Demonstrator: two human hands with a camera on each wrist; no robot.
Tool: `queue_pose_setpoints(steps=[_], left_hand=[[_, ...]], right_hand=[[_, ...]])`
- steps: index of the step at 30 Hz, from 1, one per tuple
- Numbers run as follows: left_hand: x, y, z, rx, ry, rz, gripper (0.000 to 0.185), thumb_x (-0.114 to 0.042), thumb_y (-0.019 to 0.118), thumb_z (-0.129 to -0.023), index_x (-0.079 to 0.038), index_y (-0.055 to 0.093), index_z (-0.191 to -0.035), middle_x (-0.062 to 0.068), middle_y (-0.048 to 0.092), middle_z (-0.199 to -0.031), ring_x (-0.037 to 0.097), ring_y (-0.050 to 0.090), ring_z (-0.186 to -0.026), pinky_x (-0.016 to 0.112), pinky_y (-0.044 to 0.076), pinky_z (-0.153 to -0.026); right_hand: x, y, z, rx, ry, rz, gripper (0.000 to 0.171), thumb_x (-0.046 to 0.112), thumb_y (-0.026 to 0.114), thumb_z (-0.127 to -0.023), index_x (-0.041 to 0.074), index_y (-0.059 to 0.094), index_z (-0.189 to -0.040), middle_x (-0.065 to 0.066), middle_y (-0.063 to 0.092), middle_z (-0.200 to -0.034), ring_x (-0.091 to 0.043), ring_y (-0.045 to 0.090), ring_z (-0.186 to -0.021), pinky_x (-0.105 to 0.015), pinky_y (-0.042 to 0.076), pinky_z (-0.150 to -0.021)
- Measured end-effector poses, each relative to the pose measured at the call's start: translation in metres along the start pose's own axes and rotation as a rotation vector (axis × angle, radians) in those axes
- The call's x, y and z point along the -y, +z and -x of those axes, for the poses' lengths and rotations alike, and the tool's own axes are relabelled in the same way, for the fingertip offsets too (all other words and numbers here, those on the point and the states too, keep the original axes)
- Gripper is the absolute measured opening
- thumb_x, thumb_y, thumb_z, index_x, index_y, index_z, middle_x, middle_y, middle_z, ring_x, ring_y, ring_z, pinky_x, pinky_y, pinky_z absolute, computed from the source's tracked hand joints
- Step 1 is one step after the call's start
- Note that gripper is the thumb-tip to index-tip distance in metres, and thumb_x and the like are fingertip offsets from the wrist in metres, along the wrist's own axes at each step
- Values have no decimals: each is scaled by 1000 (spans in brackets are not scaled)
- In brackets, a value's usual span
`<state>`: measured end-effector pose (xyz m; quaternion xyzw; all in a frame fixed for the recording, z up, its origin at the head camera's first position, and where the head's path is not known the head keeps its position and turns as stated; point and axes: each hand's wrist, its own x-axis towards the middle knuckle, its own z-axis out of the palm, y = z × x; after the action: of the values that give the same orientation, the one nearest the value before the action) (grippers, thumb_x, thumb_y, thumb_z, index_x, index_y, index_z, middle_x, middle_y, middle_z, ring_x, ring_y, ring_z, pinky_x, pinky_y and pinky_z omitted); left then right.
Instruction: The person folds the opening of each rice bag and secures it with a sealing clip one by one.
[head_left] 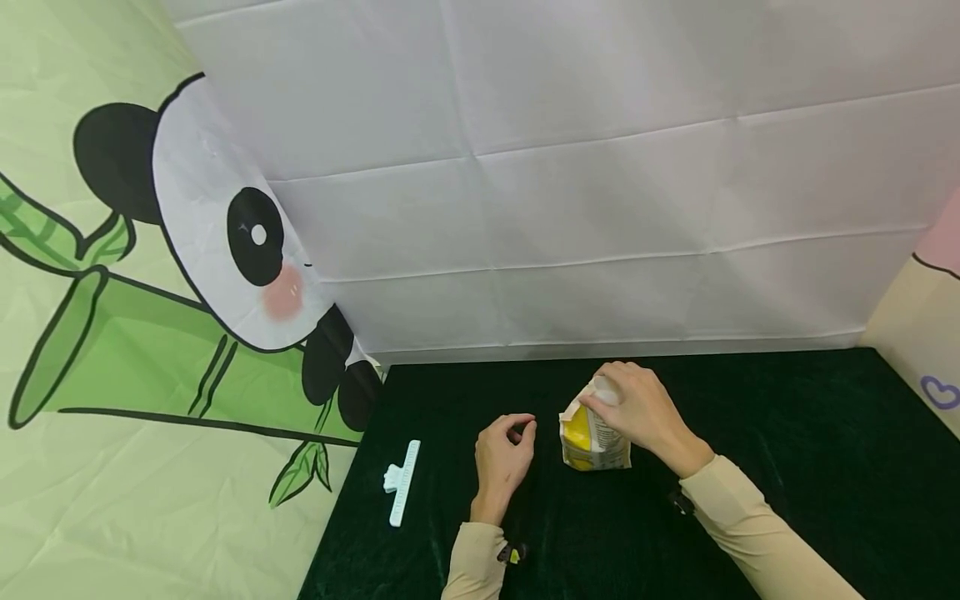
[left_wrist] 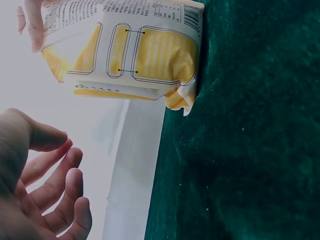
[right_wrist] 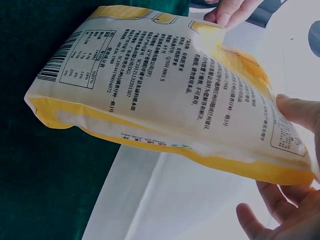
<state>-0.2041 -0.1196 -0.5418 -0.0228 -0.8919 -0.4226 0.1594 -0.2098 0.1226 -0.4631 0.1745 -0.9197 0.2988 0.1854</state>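
Observation:
A yellow and white printed food bag [head_left: 592,440] stands on the dark green cloth, its top gripped by my right hand [head_left: 637,408]. In the right wrist view, the thumb lies on the printed face of the bag [right_wrist: 170,90] and fingers show behind its top end. My left hand [head_left: 504,454] is just left of the bag, apart from it, with fingers bent loosely and nothing between them. The left wrist view shows the same hand [left_wrist: 45,185] below the bag [left_wrist: 130,50]. Farther left lies a white sealing clip [head_left: 403,483] with a long bar.
Dark green cloth covers the table [head_left: 757,450]. A white fabric sheet [head_left: 600,208] hangs behind its far edge. At the left is a green sheet with a panda print [head_left: 225,225], and a pale printed sheet [head_left: 918,333] borders the right side.

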Motion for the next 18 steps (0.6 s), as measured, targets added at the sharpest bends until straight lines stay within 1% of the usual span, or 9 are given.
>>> queue_pose_setpoints(steps=[3, 6, 13, 18], left_hand=[[1, 1, 1, -3, 5, 1, 11, -28, 75, -99, -23, 83, -104, -6, 77, -94, 2, 58, -74, 22, 44, -64], [4, 1, 1, 2, 4, 3, 12, -28, 75, -99, -21, 83, -105, -5, 77, -96, 3, 58, -74, 22, 44, -64], [8, -1, 1, 34, -34, 8, 17, -31, 72, -101, -20, 83, -109, -6, 77, -99, 3, 59, -76, 23, 45, -67], [9, -2, 2, 36, -51, 3, 17, -31, 72, -102, -21, 83, -109, -6, 77, -99, 4, 59, -76, 23, 46, -66]], right_hand=[[-1, 0, 0, 0, -1, -4, 40, 34, 83, -93, 5, 72, -119, -16, 75, -118, -31, 68, -100, -47, 59, -80], [-3, 1, -1, 0, 3, -8, 40, 34, 83, -93, 6, 72, -119, -16, 75, -118, -30, 68, -100, -47, 59, -79], [-5, 2, -1, -12, -16, 16, 40, 35, 84, -93, 5, 73, -118, -16, 76, -116, -30, 69, -99, -47, 60, -80], [-7, 3, -2, -24, -26, 27, 40, 35, 84, -92, 5, 73, -117, -16, 76, -116, -31, 69, -100, -48, 59, -81]])
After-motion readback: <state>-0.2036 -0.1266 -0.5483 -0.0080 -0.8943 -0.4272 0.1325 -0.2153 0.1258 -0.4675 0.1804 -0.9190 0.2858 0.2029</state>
